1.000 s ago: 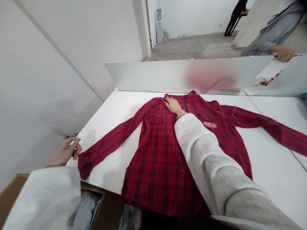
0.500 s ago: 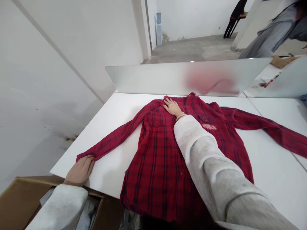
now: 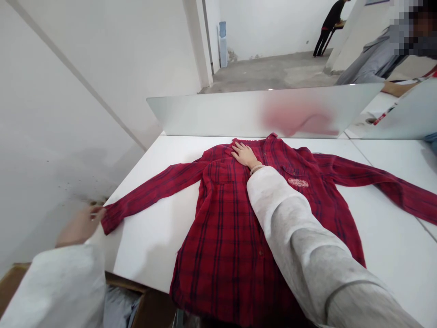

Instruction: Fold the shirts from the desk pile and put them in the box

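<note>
A red and navy plaid shirt [image 3: 221,228] lies spread front up on the white table [image 3: 150,246], its lower hem hanging over the near edge. My left hand [image 3: 80,224], a little blurred, pinches the cuff of the sleeve on the left and stretches that sleeve out past the table's side edge. Flat on the upper chest near the collar rests my right hand [image 3: 245,155], fingers spread, pressing on the cloth. The other sleeve [image 3: 382,177] runs out to the right. A pale round emblem [image 3: 298,182] shows below one chest pocket.
A frosted divider [image 3: 211,114] stands along the table's back edge. Below the near left corner is a cardboard box [image 3: 153,307] with grey cloth inside. A wall [image 3: 68,114] rises at left. Beyond the divider a person in grey [image 3: 368,59] leans over another table.
My left hand has gone from lying on the cuff to gripping it, and has moved left and slightly up, drawing the sleeve straighter. My right hand has stayed in place.
</note>
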A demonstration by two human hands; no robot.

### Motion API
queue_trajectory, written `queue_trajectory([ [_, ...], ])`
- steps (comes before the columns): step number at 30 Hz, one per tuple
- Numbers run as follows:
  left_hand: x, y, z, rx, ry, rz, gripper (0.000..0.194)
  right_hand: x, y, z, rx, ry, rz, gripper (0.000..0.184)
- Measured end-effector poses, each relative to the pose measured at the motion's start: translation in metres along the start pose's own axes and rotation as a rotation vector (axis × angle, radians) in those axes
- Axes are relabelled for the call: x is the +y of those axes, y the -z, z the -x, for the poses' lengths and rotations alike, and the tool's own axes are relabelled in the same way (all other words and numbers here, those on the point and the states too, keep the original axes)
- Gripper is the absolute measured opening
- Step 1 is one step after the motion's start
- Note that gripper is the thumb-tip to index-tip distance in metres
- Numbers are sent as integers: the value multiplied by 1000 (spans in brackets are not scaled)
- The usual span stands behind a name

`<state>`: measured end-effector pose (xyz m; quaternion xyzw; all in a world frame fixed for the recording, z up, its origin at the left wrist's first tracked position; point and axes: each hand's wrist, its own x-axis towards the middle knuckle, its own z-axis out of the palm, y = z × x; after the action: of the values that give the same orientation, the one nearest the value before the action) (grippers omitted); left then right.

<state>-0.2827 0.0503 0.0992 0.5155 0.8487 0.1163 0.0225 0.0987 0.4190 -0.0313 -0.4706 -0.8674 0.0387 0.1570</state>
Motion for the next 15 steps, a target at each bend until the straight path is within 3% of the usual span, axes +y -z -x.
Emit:
queue_trajectory([
  [2, 22, -18, 21, -141, 20, 0, 32, 0, 3, 3, 13, -10, 3, 52],
  [5, 64, -54, 83, -377, -78, 105, 39, -9, 11, 8, 134, 45, 49, 51],
  [8, 97, -84, 141, -339, -101, 172, 43, -37, 21, 5, 210, 263, 62, 46],
  [11, 113, -100, 168, -243, -72, 250, 40, -80, 24, -6, 18, 472, -37, 45],
  [13, 117, -107, 173, -200, -35, 352, 33, -104, 21, -16, -208, 499, -86, 45],
  [15, 118, -110, 177, -206, 28, 523, 31, -119, 16, -25, -356, 449, -89, 47],
])
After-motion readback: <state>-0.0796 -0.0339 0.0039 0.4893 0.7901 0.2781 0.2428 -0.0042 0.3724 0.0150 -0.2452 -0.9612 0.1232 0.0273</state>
